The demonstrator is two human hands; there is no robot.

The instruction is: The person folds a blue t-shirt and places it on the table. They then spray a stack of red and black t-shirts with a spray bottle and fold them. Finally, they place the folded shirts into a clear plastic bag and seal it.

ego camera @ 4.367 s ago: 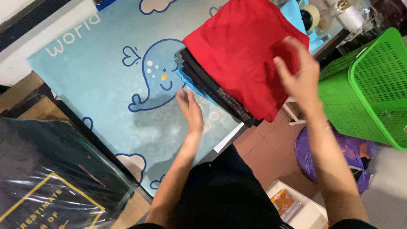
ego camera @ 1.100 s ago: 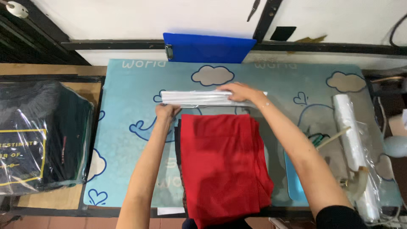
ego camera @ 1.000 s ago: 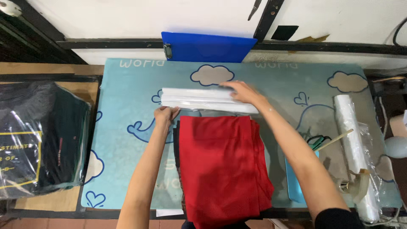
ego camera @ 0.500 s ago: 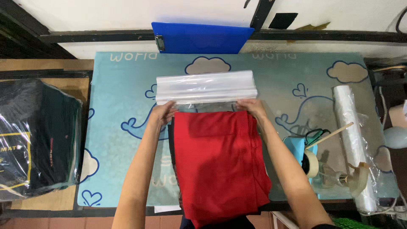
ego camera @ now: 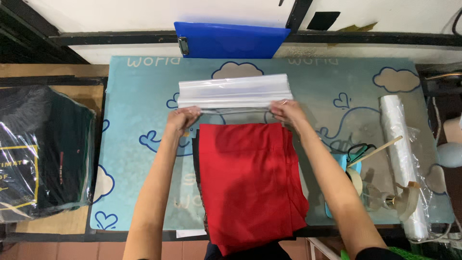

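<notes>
Clear plastic bags lie in a stack on the light-blue whale-print mat, just beyond a folded red garment. Left hand and right hand each pinch closed on the stack's near edge, one at either corner.

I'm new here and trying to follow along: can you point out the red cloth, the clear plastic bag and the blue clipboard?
red cloth [ego camera: 248, 185]: head view, middle of the folded fabric.
clear plastic bag [ego camera: 235, 91]: head view, middle of the folded flap.
blue clipboard [ego camera: 231, 41]: head view, centre of the board.
</notes>
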